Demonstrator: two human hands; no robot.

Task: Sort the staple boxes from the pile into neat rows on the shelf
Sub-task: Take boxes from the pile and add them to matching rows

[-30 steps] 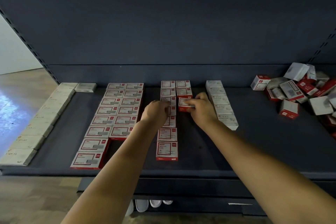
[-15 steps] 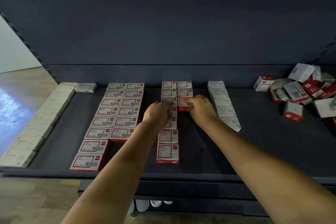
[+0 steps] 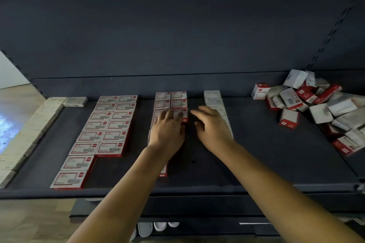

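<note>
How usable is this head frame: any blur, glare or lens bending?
Head view: both hands, left and right, are motion-smeared at the fingers; box labels in the rows are too soft to read; the dim shelf bows at its edges; a blown-out patch glares on the floor.

Pretty dim in here, my shelf [image 3: 256, 160] is mostly in shadow, with daylight coming off the floor [image 3: 11, 124] past its left edge. My hands look motion-blurred, and the wide lens bends the shelf's edges.

The left hand [image 3: 167, 130] and forearm hide most of the middle row [image 3: 170, 102]. The pile [image 3: 324, 108] is cut off at the shelf's right edge. Box print is too blurred to read.
</note>
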